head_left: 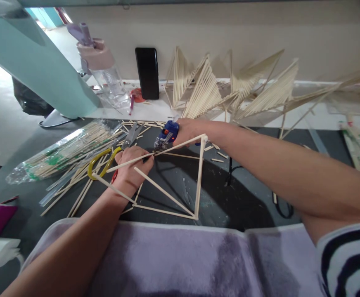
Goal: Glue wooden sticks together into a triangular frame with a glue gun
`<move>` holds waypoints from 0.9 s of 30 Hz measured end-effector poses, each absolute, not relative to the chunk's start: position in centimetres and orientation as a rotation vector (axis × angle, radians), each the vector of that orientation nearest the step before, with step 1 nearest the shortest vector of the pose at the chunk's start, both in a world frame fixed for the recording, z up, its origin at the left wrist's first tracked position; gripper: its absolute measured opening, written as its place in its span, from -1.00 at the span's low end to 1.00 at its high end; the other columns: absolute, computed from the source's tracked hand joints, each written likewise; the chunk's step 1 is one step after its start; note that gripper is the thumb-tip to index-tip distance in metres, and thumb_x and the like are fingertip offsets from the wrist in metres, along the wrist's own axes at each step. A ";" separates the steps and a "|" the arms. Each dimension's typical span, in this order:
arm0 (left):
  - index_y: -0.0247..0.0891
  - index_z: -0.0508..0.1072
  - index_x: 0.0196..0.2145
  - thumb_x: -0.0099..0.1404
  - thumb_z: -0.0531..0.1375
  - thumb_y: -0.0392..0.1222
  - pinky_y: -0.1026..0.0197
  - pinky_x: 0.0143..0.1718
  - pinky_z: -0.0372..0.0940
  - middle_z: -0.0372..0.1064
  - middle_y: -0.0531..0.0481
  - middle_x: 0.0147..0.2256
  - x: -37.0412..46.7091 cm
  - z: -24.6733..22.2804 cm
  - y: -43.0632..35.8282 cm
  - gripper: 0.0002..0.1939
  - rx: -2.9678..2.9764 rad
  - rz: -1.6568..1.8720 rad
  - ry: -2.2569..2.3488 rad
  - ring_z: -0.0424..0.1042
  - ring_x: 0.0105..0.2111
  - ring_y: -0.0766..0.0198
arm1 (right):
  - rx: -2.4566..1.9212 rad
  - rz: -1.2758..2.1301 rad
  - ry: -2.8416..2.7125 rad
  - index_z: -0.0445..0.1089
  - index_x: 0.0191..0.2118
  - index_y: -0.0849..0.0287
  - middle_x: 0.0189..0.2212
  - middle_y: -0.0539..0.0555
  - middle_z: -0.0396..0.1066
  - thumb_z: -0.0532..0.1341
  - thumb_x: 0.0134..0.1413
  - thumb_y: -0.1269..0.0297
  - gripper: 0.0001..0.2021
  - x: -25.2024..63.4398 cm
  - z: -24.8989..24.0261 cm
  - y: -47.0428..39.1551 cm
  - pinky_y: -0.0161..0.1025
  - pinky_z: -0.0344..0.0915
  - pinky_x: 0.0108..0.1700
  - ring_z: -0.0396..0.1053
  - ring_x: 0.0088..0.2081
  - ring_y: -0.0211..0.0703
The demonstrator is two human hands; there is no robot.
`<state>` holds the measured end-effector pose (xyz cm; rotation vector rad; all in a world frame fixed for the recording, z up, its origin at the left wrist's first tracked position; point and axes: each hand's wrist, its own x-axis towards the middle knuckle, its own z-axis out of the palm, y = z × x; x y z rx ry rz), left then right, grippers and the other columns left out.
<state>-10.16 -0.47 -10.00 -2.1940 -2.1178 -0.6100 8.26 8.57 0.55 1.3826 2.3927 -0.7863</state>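
A frame of thin wooden sticks [200,177] stands on the dark table [248,198], its edges forming triangles. My left hand [132,167] pinches one stick of the frame near a joint. My right hand [190,130] grips a blue glue gun [166,135], whose nozzle points down at that joint, just right of my left fingertips. Scissors with yellow and red handles [101,163] lie right beside my left hand.
A plastic bag of sticks [59,154] and loose sticks lie at the left. Finished stick structures [229,88] lean on the wall behind. A black phone [147,72] and a water bottle [104,70] stand at the back. A purple cloth [174,260] covers my lap.
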 end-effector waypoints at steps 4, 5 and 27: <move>-0.17 0.52 -0.47 0.21 0.17 -0.10 0.07 -0.15 0.23 0.53 -0.03 -0.32 -10.3 -10.1 -0.4 -0.81 -2.206 -0.598 -2.113 0.46 -0.18 0.08 | 1.341 -0.734 2.434 0.41 -0.47 0.23 -0.65 -0.01 0.31 0.25 -0.28 0.38 -0.89 8.7 0.0 9.1 -0.27 0.25 -0.44 0.33 -0.50 -0.17; -0.17 0.52 -0.47 0.22 0.17 -0.10 0.06 -0.14 0.23 0.53 -0.03 -0.33 -10.3 -10.0 -0.4 -0.81 -2.207 -0.590 -2.120 0.46 -0.18 0.08 | 1.351 -0.750 2.429 0.41 -0.47 0.23 -0.65 -0.01 0.32 0.25 -0.27 0.37 -0.89 8.8 -0.1 9.2 -0.28 0.25 -0.46 0.34 -0.51 -0.18; -0.17 0.51 -0.46 0.20 0.18 -0.11 0.06 -0.09 0.22 0.53 -0.04 -0.31 -9.8 -9.5 -0.4 -0.83 -2.192 -0.537 -2.187 0.46 -0.14 0.06 | 1.360 -1.083 2.525 0.44 -0.48 0.25 -0.56 0.03 0.39 0.28 -0.22 0.27 -0.85 11.2 -0.3 9.8 -0.30 0.17 -0.49 0.30 -0.50 -0.23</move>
